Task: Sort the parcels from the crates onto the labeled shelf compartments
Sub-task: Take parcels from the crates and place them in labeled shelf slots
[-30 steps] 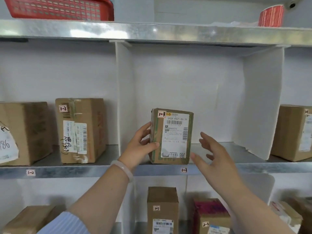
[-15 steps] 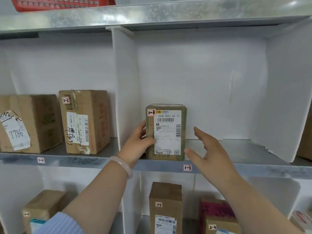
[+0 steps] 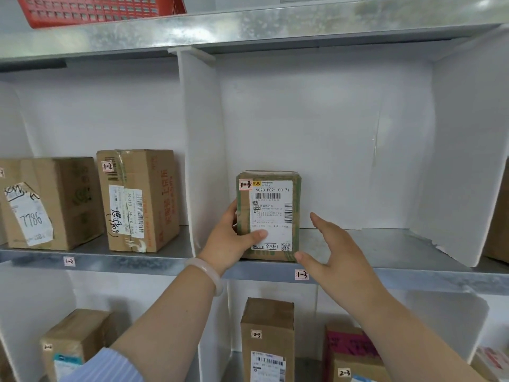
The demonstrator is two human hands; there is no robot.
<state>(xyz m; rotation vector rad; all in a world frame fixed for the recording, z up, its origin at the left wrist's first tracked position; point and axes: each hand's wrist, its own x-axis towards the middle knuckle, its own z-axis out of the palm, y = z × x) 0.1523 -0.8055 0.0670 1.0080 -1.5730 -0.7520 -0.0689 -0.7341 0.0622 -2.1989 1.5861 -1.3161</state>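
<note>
Head view: left grip (image 3: 229,244) holds the parcel (image 3: 271,213) upright in compartment 1-3 (image 3: 385,241), right grip (image 3: 336,257) spread beside it

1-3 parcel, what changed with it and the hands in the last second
The 1-3 parcel went from slightly tilted to standing upright on the shelf above the 1-3 tag. The right hand, open, closed in until its thumb reached the parcel's lower right corner. The left hand still grips the parcel's left side, thumb across the label. The boxes in 1-2 have not moved.
</note>
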